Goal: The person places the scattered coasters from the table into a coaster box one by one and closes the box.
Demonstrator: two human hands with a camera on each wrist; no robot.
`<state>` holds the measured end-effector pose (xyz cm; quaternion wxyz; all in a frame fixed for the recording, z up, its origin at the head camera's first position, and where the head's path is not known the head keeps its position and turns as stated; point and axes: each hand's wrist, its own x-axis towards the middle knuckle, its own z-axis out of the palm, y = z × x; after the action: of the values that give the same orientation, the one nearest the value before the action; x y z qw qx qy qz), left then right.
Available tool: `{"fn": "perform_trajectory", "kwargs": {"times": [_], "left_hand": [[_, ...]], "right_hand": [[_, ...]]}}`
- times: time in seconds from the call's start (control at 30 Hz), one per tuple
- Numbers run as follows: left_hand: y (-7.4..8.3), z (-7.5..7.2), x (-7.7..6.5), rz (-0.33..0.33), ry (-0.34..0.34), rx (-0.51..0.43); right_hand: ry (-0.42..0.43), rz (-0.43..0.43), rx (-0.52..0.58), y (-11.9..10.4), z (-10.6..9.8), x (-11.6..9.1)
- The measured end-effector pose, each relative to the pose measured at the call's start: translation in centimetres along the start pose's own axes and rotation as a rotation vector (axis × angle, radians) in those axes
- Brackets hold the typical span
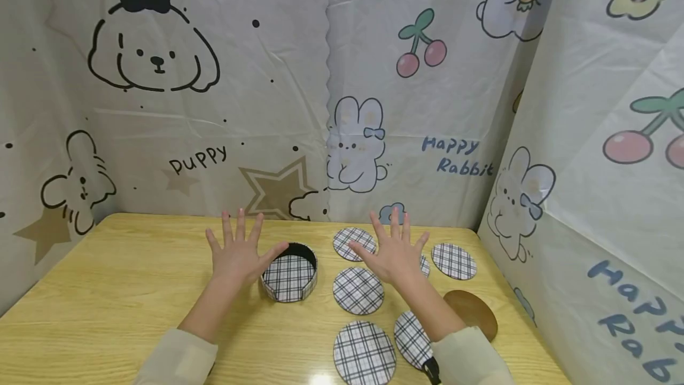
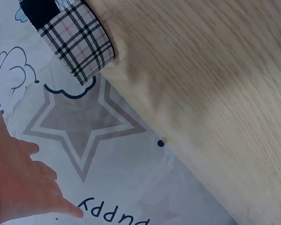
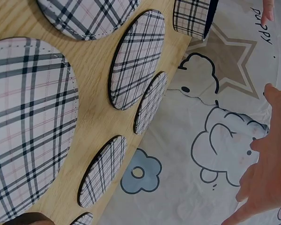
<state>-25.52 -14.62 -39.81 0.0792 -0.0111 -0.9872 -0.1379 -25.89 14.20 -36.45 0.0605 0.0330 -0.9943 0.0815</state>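
Note:
Both hands are held up over the table with fingers spread, and neither holds anything. In the head view the left hand point(image 1: 238, 256) is just left of a round plaid coaster holder point(image 1: 290, 296), its thumb overlapping the rim from this angle. The right hand point(image 1: 394, 254) is above several round plaid coasters point(image 1: 358, 291), partly hiding one of them. The left wrist view shows the left hand point(image 2: 23, 183) apart from the holder point(image 2: 79, 42). In the right wrist view the right hand point(image 3: 267, 159) is clear of the coasters point(image 3: 138, 61).
A brown oval object point(image 1: 472, 314), partly covered by the right forearm, lies at the right of the wooden table point(image 1: 133, 278). A black strap-like piece point(image 1: 431, 369) lies by the nearest right coaster. Printed cloth point(image 1: 288, 76) hangs behind and along the sides.

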Motion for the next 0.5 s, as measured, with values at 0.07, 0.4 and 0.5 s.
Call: {"fn": "perform_trajectory", "kwargs": {"times": [0.07, 0.4, 0.5], "left_hand": [[-0.04, 0.05, -0.01, 0.002, -0.002, -0.009], [-0.09, -0.06, -0.08, -0.01, -0.04, -0.111], [-0.23, -0.1, -0.06, -0.018, -0.052, -0.155]], "right_hand": [[0.004, -0.004, 0.002, 0.05, 0.03, -0.03], [0.075, -0.026, 0.027, 0.73, 0.26, -0.11], [0.085, -0.029, 0.048, 0.92, 0.07, -0.09]]}}
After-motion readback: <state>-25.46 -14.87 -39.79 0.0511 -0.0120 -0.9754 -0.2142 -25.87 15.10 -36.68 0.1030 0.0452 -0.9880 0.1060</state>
